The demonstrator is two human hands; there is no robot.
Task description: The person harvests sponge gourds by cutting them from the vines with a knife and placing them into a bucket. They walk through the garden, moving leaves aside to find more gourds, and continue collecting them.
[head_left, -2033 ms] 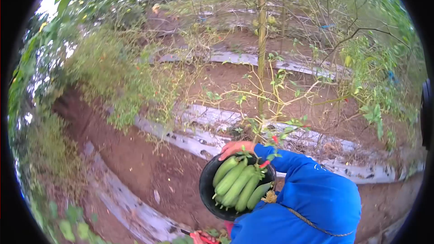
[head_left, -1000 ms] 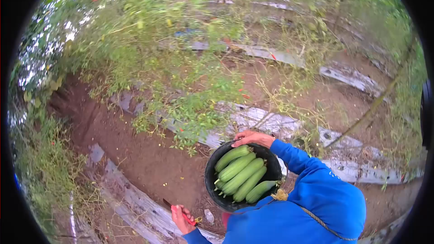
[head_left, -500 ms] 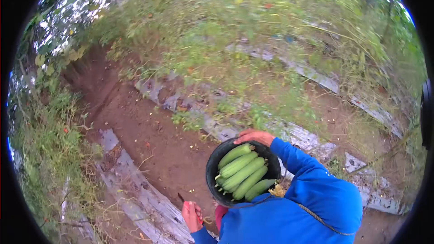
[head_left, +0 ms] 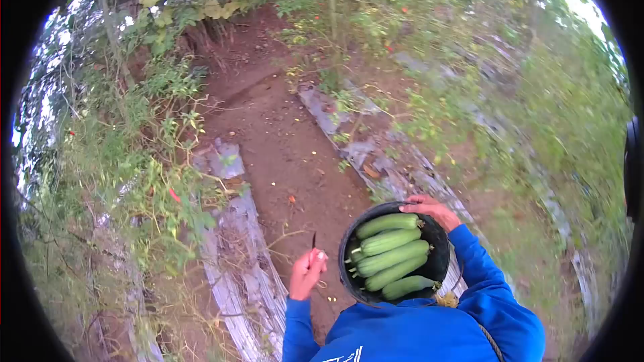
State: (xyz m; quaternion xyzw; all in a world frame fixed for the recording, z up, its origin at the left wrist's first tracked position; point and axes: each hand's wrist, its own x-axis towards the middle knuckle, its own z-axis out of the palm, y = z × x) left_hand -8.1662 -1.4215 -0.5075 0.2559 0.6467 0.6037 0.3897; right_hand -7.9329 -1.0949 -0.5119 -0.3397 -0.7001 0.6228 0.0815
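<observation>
A black bucket [head_left: 443,255] is held against the front of my blue top, its mouth tilted up at me. Inside it lie several long green luffas [head_left: 392,260], side by side. My right hand [head_left: 435,212] is closed over the far right rim of the bucket. To the left of the bucket, apart from it, my left hand [head_left: 307,275] is closed around a small knife [head_left: 314,240]. Its thin dark blade points up and away; most of the handle is hidden in the fingers.
A bare dirt path [head_left: 288,154] runs ahead between beds covered with torn grey plastic mulch [head_left: 245,248]. Leafy plants with red peppers [head_left: 174,194] crowd the left side. More shrubs [head_left: 456,114] stand on the right. A bank with vines [head_left: 221,10] closes off the far end.
My view has swung left, so the path now runs more straight ahead. My left hand has risen with the knife. The bucket stays against me, with my right hand still on its rim.
</observation>
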